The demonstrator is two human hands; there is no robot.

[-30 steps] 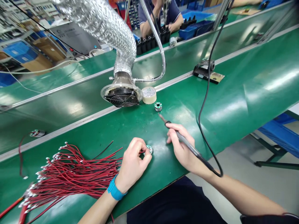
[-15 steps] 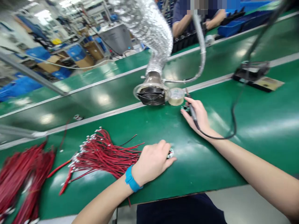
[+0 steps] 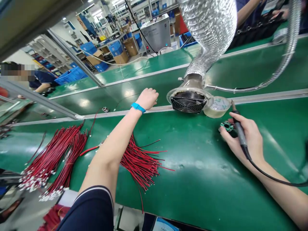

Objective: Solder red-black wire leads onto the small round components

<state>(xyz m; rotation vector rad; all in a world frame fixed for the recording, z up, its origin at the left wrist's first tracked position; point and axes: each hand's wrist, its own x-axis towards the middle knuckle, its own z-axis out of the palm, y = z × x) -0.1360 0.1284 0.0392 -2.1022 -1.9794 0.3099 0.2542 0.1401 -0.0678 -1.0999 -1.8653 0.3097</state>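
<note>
My right hand (image 3: 250,138) grips a soldering iron (image 3: 240,133), its tip pointing up and away, and pinches a small round green circuit board (image 3: 227,126) with a hole in its middle. My left hand (image 3: 148,98), with a blue wristband (image 3: 138,107), reaches forward over the metal rail. Its fingers curl downward, and whatever they hold is hidden. Beneath my left forearm lies a fanned bundle of red wires (image 3: 141,160), partly covered by the arm. Red-handled pliers (image 3: 89,150) show beside it.
A fume extractor fan (image 3: 189,104) on a silver duct (image 3: 209,35) hangs near a tape roll (image 3: 218,107). More red wire bundles (image 3: 57,150) with white connectors lie at left. A small part (image 3: 105,109) sits beyond the rail (image 3: 158,109). Co-workers are across the bench.
My left hand has moved from beside the red wires, where a round board showed at its fingers, forward over the rail. My right hand still holds the iron and board. The view has shifted left.
</note>
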